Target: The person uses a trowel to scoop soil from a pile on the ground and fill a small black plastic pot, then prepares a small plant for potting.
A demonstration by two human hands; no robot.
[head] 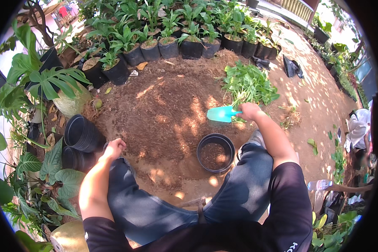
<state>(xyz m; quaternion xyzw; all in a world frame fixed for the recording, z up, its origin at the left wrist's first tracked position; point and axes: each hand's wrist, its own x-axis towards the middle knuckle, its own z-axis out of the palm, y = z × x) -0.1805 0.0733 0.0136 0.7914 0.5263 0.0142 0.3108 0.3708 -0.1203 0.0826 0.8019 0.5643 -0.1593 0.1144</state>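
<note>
My right hand grips the handle of a turquoise hand trowel, its blade pointing left above the soil. Below the trowel stands a round black plastic plant pot with brown soil inside, close to my right shoe. Loose brown soil is spread over the ground before me. My left hand hovers by my left knee with its fingers curled in and nothing visible in them. Beside it, to the left, lean stacked black plastic pots, with a second stack under them.
A heap of uprooted leafy plants lies beyond the trowel. Rows of black grow bags with green plants line the far side. A monstera and a large stone-like planter stand at left. A plastic bottle lies at right.
</note>
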